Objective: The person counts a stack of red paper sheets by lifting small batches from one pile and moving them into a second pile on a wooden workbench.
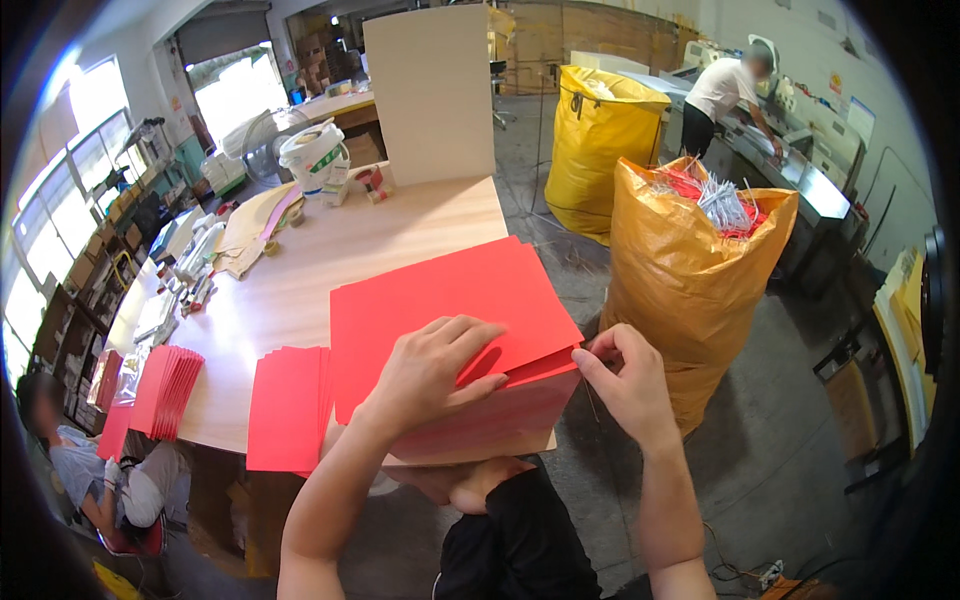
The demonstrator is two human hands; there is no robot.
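Note:
A tall stack of red paper sheets stands at the table's near right corner, in front of me. Its top red sheet is slightly lifted along the near edge, leaving a dark gap below. My left hand rests over that near edge with thumb and fingers apart. At the sheet's near right corner, my right hand pinches the paper between thumb and fingertips. A lower, fanned pile of red sheets lies just left of the tall stack.
The wooden table carries another fanned red pile, a white bucket and tools. An upright pale board rises behind. Orange and yellow sacks stand right. One person sits left; another works far right.

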